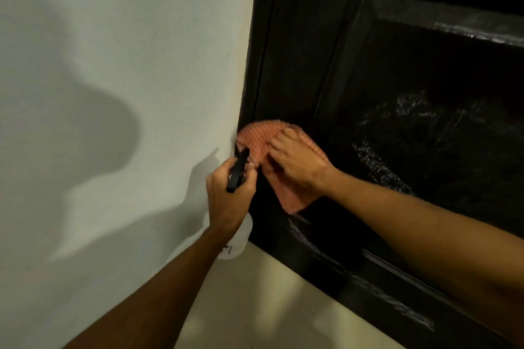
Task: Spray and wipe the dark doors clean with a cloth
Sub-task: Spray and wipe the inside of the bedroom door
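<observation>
The right hand (297,161) lies flat on a pinkish waffle-textured cloth (256,137), fingers spread and fairly straight, pressing it against the dark door (411,79) low down near the door's left edge. The cloth spreads out beyond the hand on both sides: a rounded fold pokes up and to the left of the fingertips, and a longer flap hangs below the wrist. Its left edge reaches almost to the door frame (256,71), where the dark wood meets the pale wall (113,65). Just to the left of the cloth, the left hand (226,198) has its fingers curled round the neck of a spray bottle (241,238). The black trigger head sticks up out of the fist, very close to the cloth's edge or touching it, and the translucent white body hangs below the wrist, close against the corner of wall and frame. Wet streaks (377,161) glisten on the door panel to the right of the right hand and along the bottom rail. Beneath is a pale floor (269,306).
</observation>
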### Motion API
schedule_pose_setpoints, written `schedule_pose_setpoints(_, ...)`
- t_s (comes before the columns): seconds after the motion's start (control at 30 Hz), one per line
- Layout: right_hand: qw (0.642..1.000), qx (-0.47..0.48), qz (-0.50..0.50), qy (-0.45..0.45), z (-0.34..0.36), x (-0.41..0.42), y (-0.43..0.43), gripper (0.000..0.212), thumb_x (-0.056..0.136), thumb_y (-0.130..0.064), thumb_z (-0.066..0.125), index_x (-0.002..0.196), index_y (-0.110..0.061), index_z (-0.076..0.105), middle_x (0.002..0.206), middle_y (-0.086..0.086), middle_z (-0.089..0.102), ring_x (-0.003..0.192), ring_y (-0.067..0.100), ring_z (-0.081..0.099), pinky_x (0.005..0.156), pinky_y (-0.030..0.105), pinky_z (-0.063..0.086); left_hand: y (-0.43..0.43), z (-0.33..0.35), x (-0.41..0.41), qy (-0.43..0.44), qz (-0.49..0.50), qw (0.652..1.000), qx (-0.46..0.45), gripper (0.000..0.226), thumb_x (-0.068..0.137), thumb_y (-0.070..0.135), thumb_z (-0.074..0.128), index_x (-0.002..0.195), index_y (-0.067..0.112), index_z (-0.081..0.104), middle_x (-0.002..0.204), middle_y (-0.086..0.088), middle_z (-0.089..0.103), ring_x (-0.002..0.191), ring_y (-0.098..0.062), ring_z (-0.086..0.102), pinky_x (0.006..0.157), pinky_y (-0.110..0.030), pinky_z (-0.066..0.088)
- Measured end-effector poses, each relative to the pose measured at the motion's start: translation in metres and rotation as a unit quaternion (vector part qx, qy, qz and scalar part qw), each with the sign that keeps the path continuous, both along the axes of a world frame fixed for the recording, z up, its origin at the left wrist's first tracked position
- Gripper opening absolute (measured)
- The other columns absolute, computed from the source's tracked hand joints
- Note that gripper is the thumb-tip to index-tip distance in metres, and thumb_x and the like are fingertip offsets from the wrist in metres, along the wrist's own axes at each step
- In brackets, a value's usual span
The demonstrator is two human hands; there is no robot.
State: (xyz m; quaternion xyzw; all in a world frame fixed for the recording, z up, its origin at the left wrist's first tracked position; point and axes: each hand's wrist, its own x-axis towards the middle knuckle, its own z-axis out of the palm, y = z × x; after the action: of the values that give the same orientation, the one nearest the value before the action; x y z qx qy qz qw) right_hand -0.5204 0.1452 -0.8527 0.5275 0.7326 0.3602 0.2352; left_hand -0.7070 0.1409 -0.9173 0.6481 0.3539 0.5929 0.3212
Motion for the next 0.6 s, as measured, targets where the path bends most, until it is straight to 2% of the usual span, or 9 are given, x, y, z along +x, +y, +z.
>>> schedule_pose_setpoints(0.07,0.994,0.098,-0.014,0.048,0.018,0.000,0.009,0.051,0.089,-0.026,0.051,0.136,-0.006,0.058,0.146,0.018,0.050,0.139,0.036,0.040,0.122,0.050,0.014,0.003,-0.004,0.001,-0.003,0.013,1.000,0.006,0.024,0.094,0.037,0.066,0.074,0.029,0.054,0.065,0.009,0.053,0.069,-0.031,0.060,0.067,-0.043,0.052)
schedule_pose_setpoints(0.1,0.992,0.108,-0.012,0.061,0.011,0.000,0.006,0.055,0.091,-0.024,0.045,0.144,-0.006,0.051,0.154,0.019,0.042,0.146,0.038,0.031,0.125,0.052,0.009,0.001,-0.007,0.001,-0.003,0.012,1.000,0.001,0.024,0.093,0.043,0.065,0.076,0.028,0.054,0.068,0.007,0.054,0.073,-0.037,0.061,0.068,-0.046,0.053)
schedule_pose_setpoints(0.17,0.999,0.038,0.003,0.027,-0.030,0.003,-0.009,0.061,0.097,-0.025,0.035,0.155,-0.006,0.033,0.162,0.021,0.028,0.153,0.038,0.015,0.125,0.054,-0.004,-0.005,-0.011,0.002,0.000,0.001,1.000,-0.012,0.025,0.091,0.049,0.064,0.078,0.029,0.055,0.072,0.005,0.055,0.078,-0.044,0.061,0.069,-0.048,0.054)
schedule_pose_setpoints(0.23,0.996,-0.084,-0.004,-0.008,-0.061,0.009,-0.039,0.065,0.102,-0.033,0.034,0.160,-0.008,0.019,0.167,0.016,0.012,0.155,0.033,0.004,0.122,0.048,-0.015,-0.015,-0.016,0.002,0.002,-0.016,1.000,-0.026,0.022,0.091,0.048,0.065,0.080,0.031,0.059,0.072,0.008,0.057,0.078,-0.038,0.062,0.070,-0.047,0.056)
schedule_pose_setpoints(0.27,0.994,-0.105,-0.014,-0.006,-0.067,0.012,-0.053,0.064,0.103,-0.033,0.034,0.160,-0.009,0.017,0.169,0.013,0.009,0.156,0.030,0.003,0.121,0.044,-0.014,-0.019,-0.020,0.000,0.009,-0.022,0.999,-0.029,0.020,0.092,0.047,0.065,0.083,0.030,0.062,0.073,0.010,0.058,0.079,-0.034,0.063,0.070,-0.046,0.057)
schedule_pose_setpoints(0.37,0.999,-0.039,-0.012,0.003,-0.047,0.018,-0.066,0.058,0.103,-0.023,0.030,0.159,-0.011,0.021,0.169,0.010,0.007,0.155,0.028,0.007,0.123,0.042,-0.009,-0.023,-0.040,-0.003,0.012,-0.048,0.997,-0.053,0.016,0.095,0.037,0.068,0.090,0.022,0.067,0.074,0.010,0.062,0.075,-0.024,0.066,0.068,-0.039,0.057)
schedule_pose_setpoints(0.47,0.998,0.063,-0.004,-0.001,-0.017,0.024,-0.063,0.056,0.095,-0.020,0.031,0.148,-0.008,0.045,0.167,0.015,0.014,0.153,0.034,0.017,0.124,0.048,0.001,-0.026,-0.053,-0.003,0.022,-0.060,0.991,-0.113,0.037,0.090,0.053,0.066,0.100,0.018,0.071,0.089,-0.004,0.068,0.089,-0.028,0.070,0.077,-0.044,0.063)
schedule_pose_setpoints(0.57,0.999,0.003,-0.029,-0.035,-0.009,0.024,-0.072,0.059,0.092,-0.029,0.041,0.148,-0.007,0.046,0.167,0.018,0.014,0.154,0.034,0.017,0.126,0.051,0.005,-0.034,-0.053,0.004,0.009,-0.068,0.986,-0.149,0.039,0.088,0.050,0.070,0.104,0.014,0.073,0.095,-0.010,0.071,0.096,-0.031,0.071,0.083,-0.049,0.064)
schedule_pose_setpoints(0.6,0.998,-0.024,-0.025,-0.049,0.000,0.027,-0.077,0.060,0.091,-0.030,0.044,0.146,-0.008,0.048,0.165,0.018,0.021,0.151,0.034,0.025,0.125,0.051,0.011,-0.038,-0.047,0.008,0.004,-0.079,0.984,-0.157,0.037,0.088,0.048,0.072,0.102,0.014,0.073,0.095,-0.011,0.071,0.095,-0.030,0.072,0.083,-0.049,0.064)
